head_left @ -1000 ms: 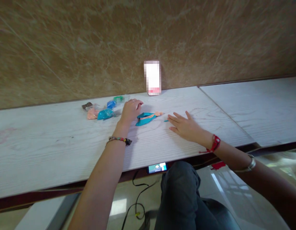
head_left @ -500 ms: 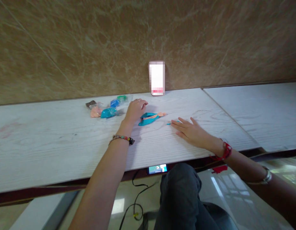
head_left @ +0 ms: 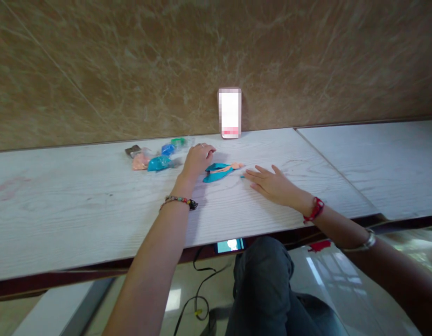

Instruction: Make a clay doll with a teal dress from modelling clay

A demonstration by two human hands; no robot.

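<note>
My right hand lies flat on the white table with its fingers spread. A thin teal strip of modelling clay pokes out at its fingertips; the rest of the strip is hidden under the fingers. Loosely curled, my left hand rests on the table with nothing visible in it. Just below and right of it is a flat, leaf-like teal clay shape with a peach band along it. A peach clay lump forms its right end. Neither hand visibly grips this shape.
Left of my left hand lie bags of clay: teal, peach, blue, green and a dark packet. A phone leans on the marbled wall. Another lit screen sits below the table's front edge.
My right hand has slid a little left and away from me, with the teal strip's end shifting the same way. My left hand stays almost still.
</note>
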